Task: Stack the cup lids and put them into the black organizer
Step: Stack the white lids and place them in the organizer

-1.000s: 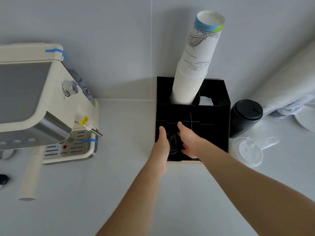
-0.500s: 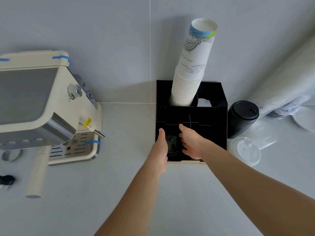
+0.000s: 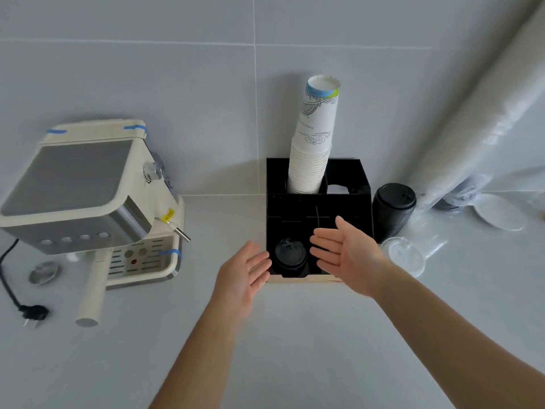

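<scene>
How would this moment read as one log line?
black plastic lid stack: in black organizer front-left slot | left hand: open | right hand: open

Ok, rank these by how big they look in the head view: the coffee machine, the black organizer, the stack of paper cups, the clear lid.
1. coffee machine
2. black organizer
3. stack of paper cups, though it partly sits inside the organizer, so its full size is hidden
4. clear lid

The right hand (image 3: pixel 345 255) hides the black organizer's (image 3: pixel 318 202) front right compartment.
</scene>
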The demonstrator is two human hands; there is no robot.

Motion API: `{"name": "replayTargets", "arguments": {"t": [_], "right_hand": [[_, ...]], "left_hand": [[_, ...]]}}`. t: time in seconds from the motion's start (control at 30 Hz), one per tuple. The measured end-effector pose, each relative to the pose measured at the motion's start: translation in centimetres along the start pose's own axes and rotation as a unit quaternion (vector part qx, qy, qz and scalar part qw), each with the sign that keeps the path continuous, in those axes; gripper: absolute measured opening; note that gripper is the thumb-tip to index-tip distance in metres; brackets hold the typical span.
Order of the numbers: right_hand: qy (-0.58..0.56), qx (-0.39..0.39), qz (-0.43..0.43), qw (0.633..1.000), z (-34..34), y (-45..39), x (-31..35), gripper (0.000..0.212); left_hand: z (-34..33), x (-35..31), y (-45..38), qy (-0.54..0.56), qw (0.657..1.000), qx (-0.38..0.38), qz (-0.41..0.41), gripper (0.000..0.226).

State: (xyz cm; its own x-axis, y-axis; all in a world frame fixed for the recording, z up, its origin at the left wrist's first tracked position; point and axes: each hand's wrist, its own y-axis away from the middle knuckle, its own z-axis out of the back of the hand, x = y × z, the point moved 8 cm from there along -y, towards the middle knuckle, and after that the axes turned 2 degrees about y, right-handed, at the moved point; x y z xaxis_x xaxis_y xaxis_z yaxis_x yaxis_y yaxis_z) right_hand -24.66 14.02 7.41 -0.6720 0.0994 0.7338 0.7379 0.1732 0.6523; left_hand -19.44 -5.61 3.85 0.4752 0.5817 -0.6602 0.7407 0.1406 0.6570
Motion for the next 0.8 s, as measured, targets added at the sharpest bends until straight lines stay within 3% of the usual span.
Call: {"name": "replayTargets", "arguments": {"t": [0.13,0.4,0.8], "right_hand": [[-0.020,0.009,0.036,0.999,0.1,3.9,0.5,0.048],[-0.037,-0.023,0.079,0.996,3.0,8.9,1.3,0.037],[-0.062,-0.047,0.107,0.991,14.7,9.1,4.4,0.034]], "left_hand": [[0.7,-0.5,2.9,0.062,0.998,0.033,-0.003,0.035],[0.1,-2.3,5.7,0.050,0.996,0.068,-0.023,0.030],[-7.6,1.3,7.0,0.037,0.997,0.046,-0.043,0.033]]}}
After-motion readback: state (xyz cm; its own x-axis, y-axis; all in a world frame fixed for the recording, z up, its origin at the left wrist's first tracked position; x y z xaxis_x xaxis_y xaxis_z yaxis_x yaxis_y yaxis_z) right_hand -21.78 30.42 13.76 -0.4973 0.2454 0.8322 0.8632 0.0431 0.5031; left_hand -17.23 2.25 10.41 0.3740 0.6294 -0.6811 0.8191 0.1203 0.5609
